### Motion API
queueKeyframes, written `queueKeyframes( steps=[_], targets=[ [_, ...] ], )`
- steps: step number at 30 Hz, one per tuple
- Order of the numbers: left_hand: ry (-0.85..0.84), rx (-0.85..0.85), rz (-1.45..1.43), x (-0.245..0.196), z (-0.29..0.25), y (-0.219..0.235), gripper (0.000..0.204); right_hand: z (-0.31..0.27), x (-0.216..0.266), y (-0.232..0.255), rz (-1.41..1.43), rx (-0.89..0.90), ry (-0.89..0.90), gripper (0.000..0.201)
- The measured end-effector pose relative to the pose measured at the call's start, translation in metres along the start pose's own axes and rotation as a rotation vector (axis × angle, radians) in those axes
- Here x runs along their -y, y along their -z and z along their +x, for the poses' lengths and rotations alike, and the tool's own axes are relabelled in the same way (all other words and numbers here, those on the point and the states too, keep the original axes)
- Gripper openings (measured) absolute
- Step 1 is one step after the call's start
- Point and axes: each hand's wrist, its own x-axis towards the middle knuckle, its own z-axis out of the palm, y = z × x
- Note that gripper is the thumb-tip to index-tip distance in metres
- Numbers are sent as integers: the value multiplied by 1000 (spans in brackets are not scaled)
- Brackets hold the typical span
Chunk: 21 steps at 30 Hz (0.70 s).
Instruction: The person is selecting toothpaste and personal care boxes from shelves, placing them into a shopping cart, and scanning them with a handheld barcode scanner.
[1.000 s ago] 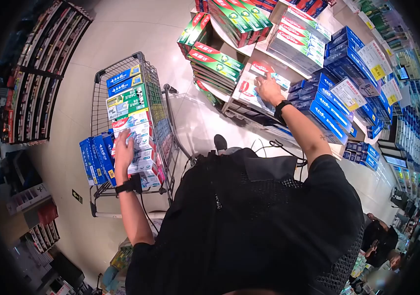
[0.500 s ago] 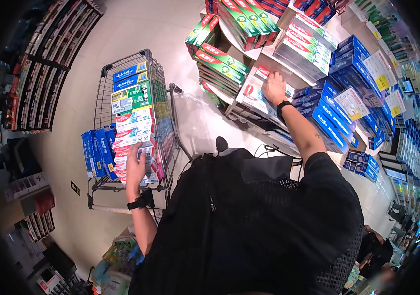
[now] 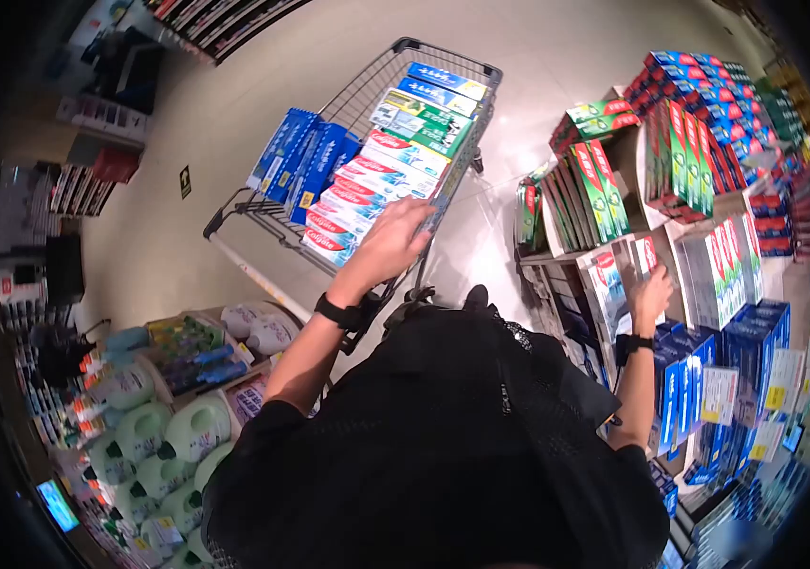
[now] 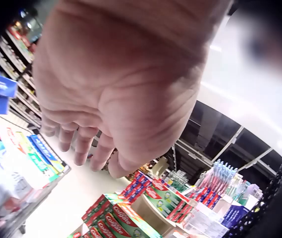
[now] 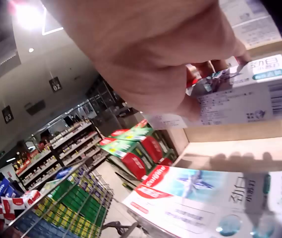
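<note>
My right hand (image 3: 651, 296) grips a white and red Colgate toothpaste box (image 5: 245, 101), thumb on one side and fingers over the other. In the right wrist view it is raised above the shelf, over another Colgate box (image 5: 200, 198) lying flat there. My left hand (image 3: 391, 242) has its fingers extended over the near right side of the shopping cart (image 3: 258, 277). Beneath and beside it, a row of white and red Colgate boxes (image 3: 367, 194) fills part of the cart. The left wrist view shows a bare palm (image 4: 116, 94) with nothing held.
Blue toothpaste packs (image 3: 315, 161) lie at the cart's left, and green Darlie boxes (image 3: 428, 123) farther in. Green Colgate boxes (image 3: 594, 194) and blue boxes (image 3: 684, 375) flank the shelf. Detergent bottles (image 3: 196, 427) stand at lower left.
The head view has turned, so the cart now appears nearer the middle and the shelf farther right. My right hand has lifted a toothpaste box from the shelf. The left hand has shifted to the cart's right edge.
</note>
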Motion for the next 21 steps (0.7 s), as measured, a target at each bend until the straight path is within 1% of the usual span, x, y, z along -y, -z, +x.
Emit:
queueKeyframes(
  steps=[1,2,3,4,5,6,7,9,10,11,12,13,14,15,16,17,18,19,21],
  targets=[
    [-59,-18,0,-7,4,-8,45,-12,12,29,-2,2,4,46],
    [-120,-39,20,-23,8,-11,50,-18,18,45,40,22,87,48],
    [-173,-7,-3,-37,18,-13,55,-28,18,58,78,45,149,50],
    [-227,26,-26,-51,31,-17,61,-32,19,67,214,28,318,52],
    [-280,42,-30,-66,42,-27,65,-39,42,103,366,101,453,53],
    [-350,72,-33,-79,57,-37,70,-46,64,131,447,215,513,54],
    [-434,43,36,-92,65,-52,76,-50,88,153,527,329,572,55],
    [-591,-71,183,-102,70,-83,67,-57,130,180,543,403,767,54],
    [-596,-72,182,-104,74,-83,67,-60,152,195,555,418,852,56],
    [-553,47,192,-106,77,-83,60,-61,167,197,547,382,923,57],
    [-508,164,203,-107,81,-81,53,-59,179,197,523,379,928,57],
    [-513,164,202,-100,85,-74,53,-55,188,195,500,376,933,58],
    [-513,126,205,-86,91,-61,46,-50,191,192,497,373,930,58],
    [-517,95,205,-68,97,-45,40,-47,192,189,586,333,916,58],
    [-455,86,256,-44,106,-29,39,-44,190,187,674,291,900,58],
    [-393,76,306,-18,115,-9,38,-41,183,185,624,233,861,57],
    [-288,85,357,-3,124,14,37,-37,165,167,618,217,763,55],
    [-159,119,460,26,136,23,42,-31,140,135,610,200,665,54],
    [-67,112,463,88,163,30,44,-27,88,76,617,321,438,42]
  ],
)
